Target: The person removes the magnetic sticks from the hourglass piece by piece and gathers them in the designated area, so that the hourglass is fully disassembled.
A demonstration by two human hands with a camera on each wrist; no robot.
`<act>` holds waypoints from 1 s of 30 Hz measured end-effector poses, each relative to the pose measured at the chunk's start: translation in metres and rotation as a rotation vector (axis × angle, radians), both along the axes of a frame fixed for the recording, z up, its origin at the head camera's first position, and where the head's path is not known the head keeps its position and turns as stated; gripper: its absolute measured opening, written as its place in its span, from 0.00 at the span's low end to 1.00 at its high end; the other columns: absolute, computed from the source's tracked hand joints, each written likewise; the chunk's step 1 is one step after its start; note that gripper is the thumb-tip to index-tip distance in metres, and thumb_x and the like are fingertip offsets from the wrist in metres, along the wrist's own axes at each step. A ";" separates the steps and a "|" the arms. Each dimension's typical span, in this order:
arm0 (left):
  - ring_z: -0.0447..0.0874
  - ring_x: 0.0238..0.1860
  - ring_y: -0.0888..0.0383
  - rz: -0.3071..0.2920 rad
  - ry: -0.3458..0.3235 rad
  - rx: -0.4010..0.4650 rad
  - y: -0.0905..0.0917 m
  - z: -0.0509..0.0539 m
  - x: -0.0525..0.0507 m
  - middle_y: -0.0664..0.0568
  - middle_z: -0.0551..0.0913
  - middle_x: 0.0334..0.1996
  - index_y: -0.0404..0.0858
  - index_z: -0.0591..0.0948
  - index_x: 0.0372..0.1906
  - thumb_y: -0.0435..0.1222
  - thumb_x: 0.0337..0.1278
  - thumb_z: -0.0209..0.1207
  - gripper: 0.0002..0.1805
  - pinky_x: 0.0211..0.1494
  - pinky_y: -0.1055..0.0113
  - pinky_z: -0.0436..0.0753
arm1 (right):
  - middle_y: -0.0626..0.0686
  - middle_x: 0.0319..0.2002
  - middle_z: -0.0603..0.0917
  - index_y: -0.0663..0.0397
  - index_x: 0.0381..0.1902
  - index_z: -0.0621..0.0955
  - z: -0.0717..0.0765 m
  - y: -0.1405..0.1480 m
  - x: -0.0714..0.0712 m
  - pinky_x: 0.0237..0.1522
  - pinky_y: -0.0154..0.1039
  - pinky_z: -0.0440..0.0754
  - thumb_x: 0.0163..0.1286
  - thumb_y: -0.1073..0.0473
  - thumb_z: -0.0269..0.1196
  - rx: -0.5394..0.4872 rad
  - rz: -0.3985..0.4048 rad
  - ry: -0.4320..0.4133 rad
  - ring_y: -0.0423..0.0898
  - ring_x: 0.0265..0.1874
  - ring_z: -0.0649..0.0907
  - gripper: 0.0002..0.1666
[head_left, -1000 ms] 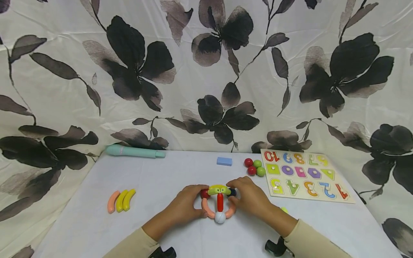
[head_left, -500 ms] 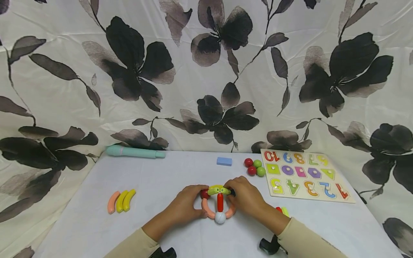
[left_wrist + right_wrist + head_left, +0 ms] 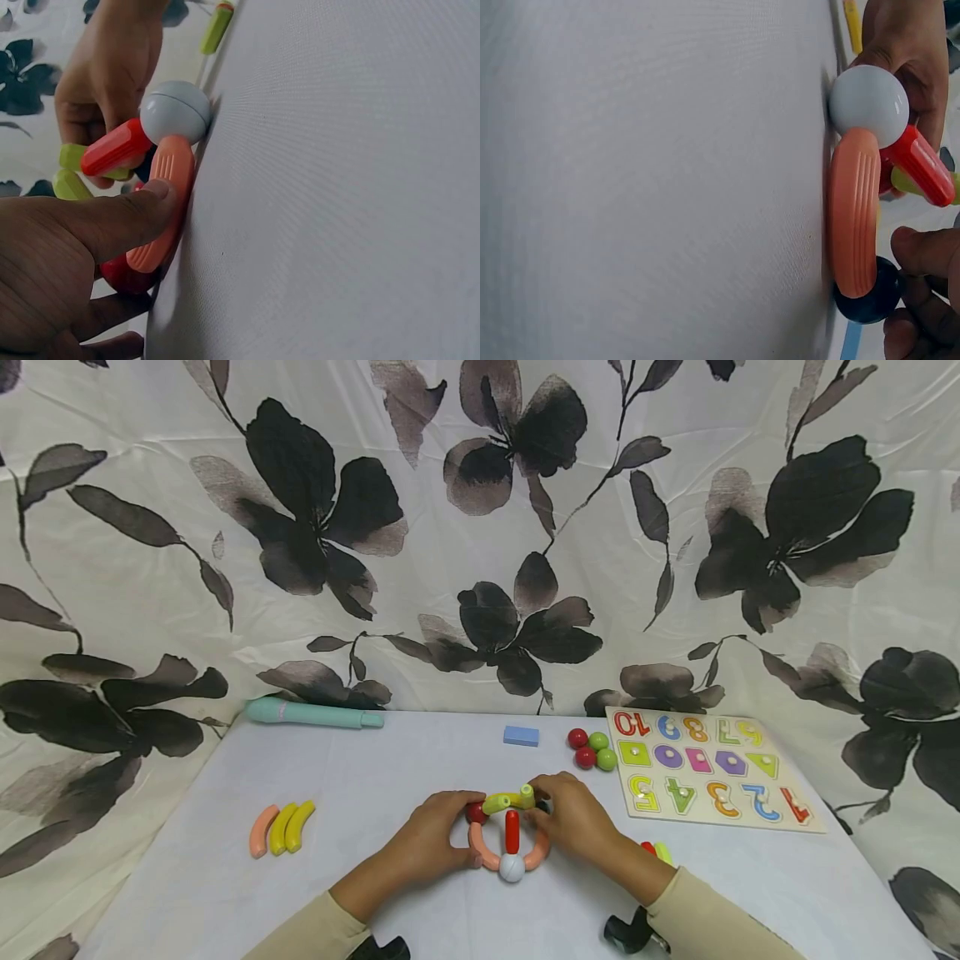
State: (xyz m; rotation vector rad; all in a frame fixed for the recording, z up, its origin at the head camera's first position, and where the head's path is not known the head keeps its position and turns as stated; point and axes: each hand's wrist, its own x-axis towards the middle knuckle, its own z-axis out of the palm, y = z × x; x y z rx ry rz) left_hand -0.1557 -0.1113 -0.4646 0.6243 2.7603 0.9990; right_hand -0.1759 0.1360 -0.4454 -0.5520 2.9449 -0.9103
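On the white table is a ring of toy sticks and balls: a white ball, two orange curved sticks, a red ball, a dark blue ball and a yellow curved stick at the back. A straight red stick rises tilted from the white ball. My left hand grips the ring's left side, thumb on the orange curved stick, a finger at the red ball. With my right hand I pinch a green stick, its end raised. Another green stick lies beside the red ball.
One orange and two yellow curved sticks lie at left. Behind are a mint-green tube, a blue block, red and green balls and a number puzzle board. Red and green sticks show past my right forearm.
The right green stick has been lifted and turned, so its end now points up. My right hand has shifted slightly; the left hand holds its place on the ring.
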 end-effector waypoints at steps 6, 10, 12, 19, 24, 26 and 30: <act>0.70 0.69 0.43 0.005 -0.001 -0.007 0.000 -0.002 0.000 0.46 0.77 0.65 0.42 0.75 0.70 0.44 0.45 0.80 0.43 0.69 0.42 0.71 | 0.46 0.40 0.84 0.54 0.55 0.82 0.003 0.006 0.001 0.47 0.46 0.82 0.61 0.61 0.77 -0.025 -0.041 -0.021 0.47 0.42 0.80 0.25; 0.70 0.69 0.43 0.007 0.004 -0.007 0.000 -0.002 0.000 0.46 0.77 0.65 0.42 0.75 0.69 0.44 0.45 0.80 0.43 0.69 0.42 0.71 | 0.45 0.38 0.85 0.51 0.66 0.75 0.008 0.014 0.004 0.46 0.46 0.82 0.60 0.60 0.77 -0.036 -0.096 -0.024 0.46 0.42 0.81 0.37; 0.70 0.69 0.43 0.009 0.007 -0.008 0.000 -0.002 0.000 0.46 0.77 0.65 0.42 0.75 0.69 0.44 0.45 0.80 0.43 0.68 0.42 0.71 | 0.45 0.38 0.85 0.49 0.69 0.72 0.009 0.021 0.006 0.45 0.45 0.82 0.59 0.61 0.78 -0.036 -0.112 -0.019 0.45 0.42 0.82 0.42; 0.70 0.69 0.43 0.019 0.003 -0.006 0.000 -0.003 0.001 0.46 0.77 0.65 0.43 0.75 0.70 0.44 0.45 0.80 0.44 0.68 0.42 0.72 | 0.44 0.36 0.85 0.47 0.71 0.70 0.013 0.050 0.015 0.39 0.42 0.80 0.59 0.60 0.78 -0.014 -0.131 0.008 0.44 0.38 0.82 0.44; 0.70 0.69 0.42 0.018 0.004 -0.002 0.000 -0.003 0.000 0.46 0.76 0.65 0.43 0.75 0.70 0.44 0.45 0.80 0.44 0.68 0.41 0.72 | 0.44 0.37 0.85 0.48 0.70 0.71 0.017 0.071 0.020 0.39 0.43 0.79 0.61 0.59 0.77 0.006 -0.132 0.014 0.43 0.37 0.81 0.42; 0.70 0.69 0.42 0.019 0.003 -0.002 0.000 -0.003 0.000 0.46 0.77 0.65 0.43 0.75 0.70 0.44 0.44 0.80 0.44 0.68 0.41 0.72 | 0.44 0.37 0.85 0.49 0.70 0.71 0.018 0.079 0.022 0.40 0.44 0.79 0.62 0.59 0.76 0.011 -0.132 0.005 0.44 0.37 0.81 0.41; 0.69 0.70 0.43 0.021 -0.003 -0.003 0.000 -0.003 0.000 0.46 0.77 0.65 0.43 0.75 0.70 0.44 0.45 0.80 0.44 0.68 0.41 0.71 | 0.43 0.38 0.85 0.49 0.70 0.72 0.020 0.094 0.026 0.43 0.46 0.81 0.61 0.58 0.77 0.018 -0.145 -0.014 0.46 0.40 0.82 0.41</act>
